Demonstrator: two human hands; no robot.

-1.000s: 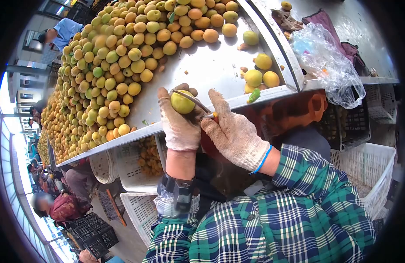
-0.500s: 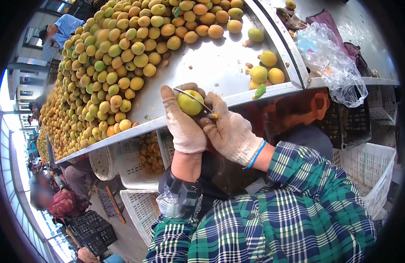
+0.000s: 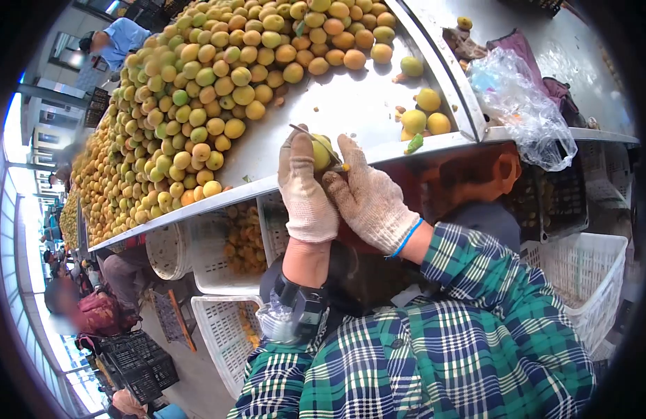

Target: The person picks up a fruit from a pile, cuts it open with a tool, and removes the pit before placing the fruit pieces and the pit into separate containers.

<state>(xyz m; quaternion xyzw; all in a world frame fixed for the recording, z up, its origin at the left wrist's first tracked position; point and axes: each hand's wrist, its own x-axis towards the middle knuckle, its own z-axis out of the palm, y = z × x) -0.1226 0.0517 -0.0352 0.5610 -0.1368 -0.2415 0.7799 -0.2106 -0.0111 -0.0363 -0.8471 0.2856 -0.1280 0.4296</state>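
Head view: the left grip is curled round an apricot, the right grip pinches a knife (blade across the apricot); piled apricots cover the counter leftward.

That person over there has on a checked shirt of green, dark blue and white with a round dark button, whitish gloves with dirty brown fingers, a blue edge on the right one, and a boxy black thing on the left wrist.
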